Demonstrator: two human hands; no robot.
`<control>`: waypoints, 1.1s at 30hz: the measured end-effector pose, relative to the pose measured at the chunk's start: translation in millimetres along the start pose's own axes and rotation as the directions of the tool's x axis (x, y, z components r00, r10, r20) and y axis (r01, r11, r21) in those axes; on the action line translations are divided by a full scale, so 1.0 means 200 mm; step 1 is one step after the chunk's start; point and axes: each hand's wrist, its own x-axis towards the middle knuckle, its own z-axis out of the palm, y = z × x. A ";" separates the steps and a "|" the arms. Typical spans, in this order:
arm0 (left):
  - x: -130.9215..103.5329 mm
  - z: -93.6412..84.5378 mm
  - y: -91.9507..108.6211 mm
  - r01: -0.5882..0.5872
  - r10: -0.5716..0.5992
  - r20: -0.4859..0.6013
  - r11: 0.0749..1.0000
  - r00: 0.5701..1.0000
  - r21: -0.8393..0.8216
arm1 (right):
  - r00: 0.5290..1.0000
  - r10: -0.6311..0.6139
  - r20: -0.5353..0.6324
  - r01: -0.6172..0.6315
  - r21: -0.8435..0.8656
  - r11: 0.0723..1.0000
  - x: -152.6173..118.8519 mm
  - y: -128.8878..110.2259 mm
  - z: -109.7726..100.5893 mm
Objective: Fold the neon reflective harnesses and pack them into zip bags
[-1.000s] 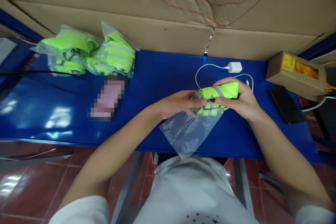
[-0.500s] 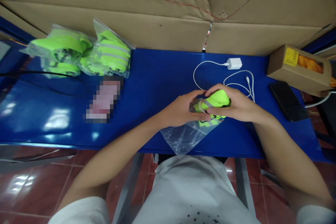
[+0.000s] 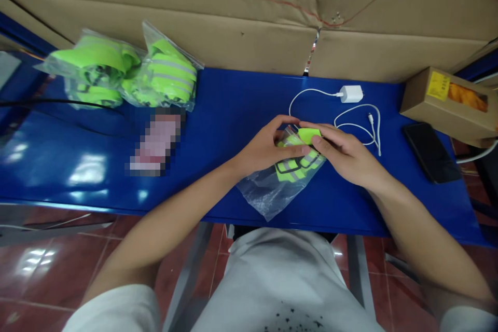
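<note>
A folded neon-yellow reflective strap [image 3: 290, 170] with grey bands and black buckles lies largely inside a clear plastic bag [image 3: 264, 199] near the table's front edge. My left hand [image 3: 268, 145] is closed round the bag's upper left part, thumb across the front. From the right, my right hand [image 3: 342, 150] presses on the strap's upper end, its thumb on the yellow fabric and its fingers behind. The fingertips of both hands meet at the top. Part of the bag's mouth is hidden by my fingers.
Bagged yellow reflective straps [image 3: 167, 75] stand at the back left of the blue table [image 3: 233, 98], behind a blurred-out pink item [image 3: 157, 140]. A white charger [image 3: 351, 94] with its cable, a black phone [image 3: 430, 153] and a cardboard box [image 3: 422, 96] are on the right.
The strap has sunk deeper into the bag, with more of its bands and buckles showing through the plastic. My right hand has shifted from gripping its end to pressing at its upper right.
</note>
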 end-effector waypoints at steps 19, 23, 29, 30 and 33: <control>-0.05 0.02 0.07 0.086 -0.084 0.024 0.987 0.996 -0.136 | 0.943 -0.017 0.333 -0.043 0.172 0.984 -0.01 0.02 -0.01; -0.05 0.00 0.11 0.199 -0.201 0.037 0.894 0.979 -0.401 | 0.993 -0.060 0.105 0.040 0.183 0.982 0.00 0.04 -0.03; -0.05 0.00 0.07 0.363 -0.310 0.199 0.858 0.930 -0.363 | 0.968 -0.237 -0.082 0.244 0.087 0.966 -0.05 0.07 -0.05; -0.05 0.00 0.06 0.361 -0.316 0.180 0.866 0.931 -0.346 | 0.958 -0.274 -0.081 0.278 0.038 0.960 -0.06 0.09 -0.05; -0.07 -0.01 0.04 0.316 -0.303 0.095 0.876 0.948 -0.365 | 0.948 -0.309 -0.075 0.297 -0.140 0.945 -0.09 0.12 -0.06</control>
